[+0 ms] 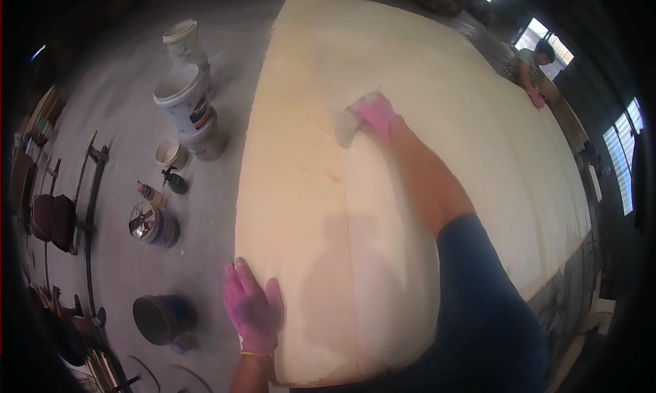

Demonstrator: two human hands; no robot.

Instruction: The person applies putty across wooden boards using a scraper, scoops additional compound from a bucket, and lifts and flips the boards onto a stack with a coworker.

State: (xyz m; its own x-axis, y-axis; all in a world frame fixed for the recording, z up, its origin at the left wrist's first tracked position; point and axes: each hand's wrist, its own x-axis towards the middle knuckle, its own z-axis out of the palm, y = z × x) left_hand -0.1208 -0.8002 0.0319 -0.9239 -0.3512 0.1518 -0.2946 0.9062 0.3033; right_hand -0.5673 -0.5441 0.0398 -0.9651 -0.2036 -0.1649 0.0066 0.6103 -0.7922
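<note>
A large pale plywood panel (294,215) stretches out in front of me, with a seam running along its length. My right hand (374,113), in a pink glove, is closed on a broad grey putty knife (346,128). Its blade lies against the panel beyond the middle and is slightly blurred; the handle is hidden in my fist. My left hand (254,307), also pink-gloved, rests at the panel's left edge near me. Its fingers are stretched out and it holds nothing.
Left of the panel, white buckets (179,92), a small tub (171,154), a spray bottle (175,181), a lidded can (154,223) and a dark bucket (162,319) stand on the grey floor (212,215). Another person (529,68) works at the far right.
</note>
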